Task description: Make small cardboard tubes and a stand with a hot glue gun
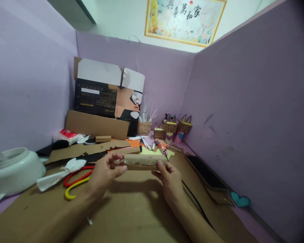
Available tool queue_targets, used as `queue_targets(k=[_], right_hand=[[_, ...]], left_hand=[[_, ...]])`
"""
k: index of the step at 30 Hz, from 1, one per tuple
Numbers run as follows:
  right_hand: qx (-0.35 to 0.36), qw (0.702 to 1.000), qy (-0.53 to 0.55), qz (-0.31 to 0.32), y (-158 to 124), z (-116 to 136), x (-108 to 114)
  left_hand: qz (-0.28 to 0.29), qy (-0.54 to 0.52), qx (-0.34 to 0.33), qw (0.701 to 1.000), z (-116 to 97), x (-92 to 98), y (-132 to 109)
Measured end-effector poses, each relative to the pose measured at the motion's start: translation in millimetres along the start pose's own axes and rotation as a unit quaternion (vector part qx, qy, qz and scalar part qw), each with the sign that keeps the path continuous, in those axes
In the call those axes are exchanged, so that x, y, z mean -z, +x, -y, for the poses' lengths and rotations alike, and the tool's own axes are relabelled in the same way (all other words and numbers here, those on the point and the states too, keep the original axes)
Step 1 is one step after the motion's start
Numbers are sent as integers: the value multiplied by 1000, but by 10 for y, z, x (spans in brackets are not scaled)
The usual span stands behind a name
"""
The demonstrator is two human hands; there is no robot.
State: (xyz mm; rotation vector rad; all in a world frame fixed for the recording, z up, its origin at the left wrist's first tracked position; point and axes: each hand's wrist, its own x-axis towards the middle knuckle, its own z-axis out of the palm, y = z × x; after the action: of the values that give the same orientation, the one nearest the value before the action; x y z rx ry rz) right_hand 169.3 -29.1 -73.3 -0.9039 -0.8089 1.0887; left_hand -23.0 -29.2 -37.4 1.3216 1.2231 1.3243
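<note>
A long, narrow piece of folded cardboard (144, 160) is held level above the work surface. A rough pale line runs along its near side. My left hand (107, 170) is closed at its left end, thumb in front and fingers curled behind. At the other end, my right hand (169, 175) pinches it between thumb and fingers. Below lies a large brown cardboard sheet (136, 216). Scissors with red and yellow handles (77, 180) lie partly hidden by my left hand, and a crumpled white tissue (63, 172) is beside them.
A white pot (15, 172) stands at the left. Behind are an opened printed carton (98, 94), a basket of white sticks (144, 128) and cardboard animal figures (170, 126). A dark tablet-like device (206, 172) and a teal heart (240, 199) are right, with a black cable (196, 200).
</note>
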Motion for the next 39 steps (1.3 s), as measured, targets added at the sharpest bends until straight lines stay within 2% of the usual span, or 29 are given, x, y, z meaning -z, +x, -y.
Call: queue_targets(k=[5,7,10,13,19,22,25,27,30,34,39], right_hand=[[6,1000,-1,6,-17,-33,-7],[11,1000,-6,14,-32,-35,-15],[21,998,-42,45,-63,-35,-31],[25,995,-61,68,-75,-41,-22],[84,981,-54,168,-75,-12,51],[50,977,-50,202,-123,23,27],[1,982,-66,176,-175,43,-23],[-6,986,-80,145,-197,48,-47],[6,989,-96,116,-216,54,-60],[21,989,-85,117,-235,59,-65],[37,987,-113,108,-200,28,-51]], left_hand=[[-14,-69,12,997,-46,3,-51],[8,-62,14,998,-54,-16,-81],[73,-57,18,996,-27,-66,-140],[86,-62,25,994,27,-113,-176],[104,-86,15,991,75,-120,-152],[125,-105,30,986,77,-120,-144],[154,-115,17,981,92,-143,-151],[164,-108,5,981,105,-170,-161],[152,-101,2,983,109,-217,-188],[122,-105,18,987,86,-261,-218],[130,-121,39,983,86,-246,-198]])
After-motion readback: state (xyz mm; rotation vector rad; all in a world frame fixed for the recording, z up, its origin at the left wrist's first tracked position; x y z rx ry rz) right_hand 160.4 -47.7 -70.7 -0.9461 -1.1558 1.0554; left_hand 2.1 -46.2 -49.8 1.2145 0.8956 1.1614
